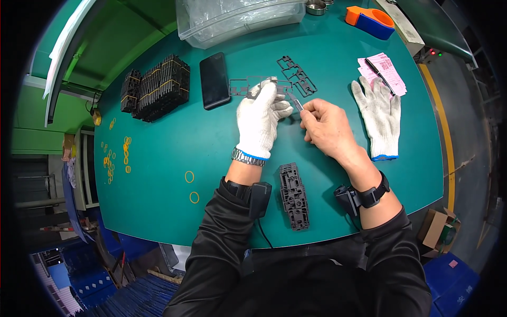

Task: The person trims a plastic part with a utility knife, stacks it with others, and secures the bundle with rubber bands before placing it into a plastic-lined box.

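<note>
My left hand [256, 120], in a white knit glove, is closed on a flat black plastic frame [239, 87] with cut-out openings, held just above the table. My bare right hand [328, 127] pinches a slim grey metal knife [297, 103], its tip against or very near the frame's right end. A second black frame [298, 77] lies flat just beyond. Nearer to me, between my forearms, sits a stack of black plastic parts [294, 198]. To the left of the gloved hand lies a black phone [214, 82].
Banded bundles of black parts [162, 87] stand at the far left, with loose yellow rubber bands [127, 148] nearer. A spare white glove [379, 119], a pen [378, 74] and pink slips [393, 71] lie right. A clear plastic bin [237, 24] and an orange-blue ring [372, 21] are at the back.
</note>
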Demonstrator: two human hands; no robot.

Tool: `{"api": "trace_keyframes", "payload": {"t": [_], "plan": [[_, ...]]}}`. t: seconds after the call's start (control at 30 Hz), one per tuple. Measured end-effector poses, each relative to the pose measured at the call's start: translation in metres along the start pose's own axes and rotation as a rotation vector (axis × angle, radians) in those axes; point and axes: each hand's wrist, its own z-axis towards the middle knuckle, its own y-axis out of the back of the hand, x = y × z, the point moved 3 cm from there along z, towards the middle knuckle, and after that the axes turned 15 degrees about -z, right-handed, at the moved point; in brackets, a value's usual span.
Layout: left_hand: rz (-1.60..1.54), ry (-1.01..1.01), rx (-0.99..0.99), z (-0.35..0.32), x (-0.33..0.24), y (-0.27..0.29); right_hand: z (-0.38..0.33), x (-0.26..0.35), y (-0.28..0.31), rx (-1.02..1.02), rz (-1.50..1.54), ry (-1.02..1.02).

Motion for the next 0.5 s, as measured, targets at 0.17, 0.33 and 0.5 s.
{"api": "trace_keyframes", "payload": {"t": [0.17,0.33,0.5], "plan": [[0.009,-0.004,0.005,0.0003,0.0002,0.0004,0.0006,-0.0018,-0.0007,-0.048,-0.07,0.065],[0.008,-0.004,0.024,0.0008,0.0009,0.0016,0.0005,-0.0021,-0.0007,-0.043,-0.105,0.065],[-0.003,-0.018,0.005,-0.0005,0.0017,0.0015,-0.0011,0.0034,-0.002,-0.003,-0.049,0.004]]}}
